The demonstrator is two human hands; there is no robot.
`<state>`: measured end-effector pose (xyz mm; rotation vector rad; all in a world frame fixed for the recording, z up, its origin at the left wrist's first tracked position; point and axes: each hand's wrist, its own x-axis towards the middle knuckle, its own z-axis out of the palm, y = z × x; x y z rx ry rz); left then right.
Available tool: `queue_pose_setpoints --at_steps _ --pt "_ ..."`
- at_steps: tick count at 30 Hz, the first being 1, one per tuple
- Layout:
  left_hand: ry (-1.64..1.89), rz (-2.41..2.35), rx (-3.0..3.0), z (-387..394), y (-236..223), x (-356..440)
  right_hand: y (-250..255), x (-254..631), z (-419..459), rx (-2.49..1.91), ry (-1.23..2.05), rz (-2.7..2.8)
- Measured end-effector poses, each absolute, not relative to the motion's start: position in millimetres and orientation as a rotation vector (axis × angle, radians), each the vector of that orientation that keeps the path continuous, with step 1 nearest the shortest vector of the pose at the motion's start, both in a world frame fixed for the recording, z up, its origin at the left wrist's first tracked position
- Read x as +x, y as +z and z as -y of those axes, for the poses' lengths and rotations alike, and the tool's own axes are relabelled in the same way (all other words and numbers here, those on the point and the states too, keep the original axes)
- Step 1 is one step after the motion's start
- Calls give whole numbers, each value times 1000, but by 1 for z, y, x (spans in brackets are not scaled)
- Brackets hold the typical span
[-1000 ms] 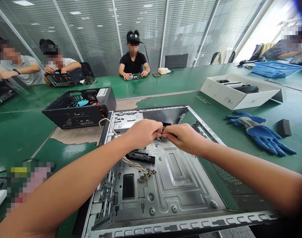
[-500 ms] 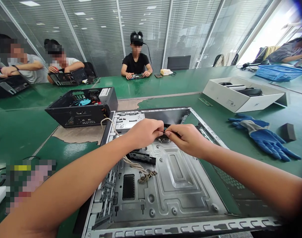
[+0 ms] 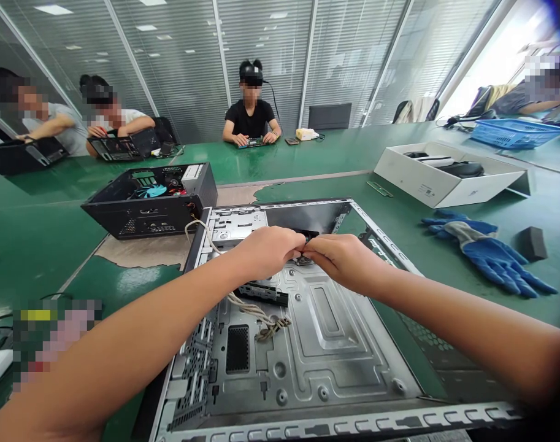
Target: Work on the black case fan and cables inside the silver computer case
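An open metal computer case (image 3: 367, 362) lies flat in front of me. Over its far part, my left hand (image 3: 275, 248) and my right hand (image 3: 341, 258) meet, fingertips pinched close together. What they pinch is too small and too covered to make out. Just beyond and below the fingertips sits a dark part (image 3: 310, 236), mostly hidden by the hands. Left of centre in the case is a black slotted bracket (image 3: 265, 293). A bundle of beige cables (image 3: 261, 312) runs over the left edge and ends on the case floor.
A second black computer case (image 3: 146, 212) with a blue fan stands at the far left. To the right are a white box (image 3: 413, 181), blue gloves (image 3: 491, 258) and a dark block (image 3: 532, 244). Co-workers sit across the table; a blue basket (image 3: 514, 134) is at the far right.
Both hands have dipped slightly and my fingertips have drawn closer together, with the right hand's fingers more curled. The far-left co-worker's arms have shifted over their case.
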<state>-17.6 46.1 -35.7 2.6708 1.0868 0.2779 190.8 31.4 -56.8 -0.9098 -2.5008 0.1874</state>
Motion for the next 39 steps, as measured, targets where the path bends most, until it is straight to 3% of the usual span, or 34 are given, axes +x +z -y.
queue_pose_setpoints --at_steps 12,26,39 --pt "481 -1069 2491 -44 -33 -19 -55 188 -31 -986 240 2440" --pt "271 -990 2522 -53 -41 -24 -61 187 -30 -860 170 2506" --pt "674 -1136 2443 -47 -33 -21 -53 184 -28 -1229 286 2252"
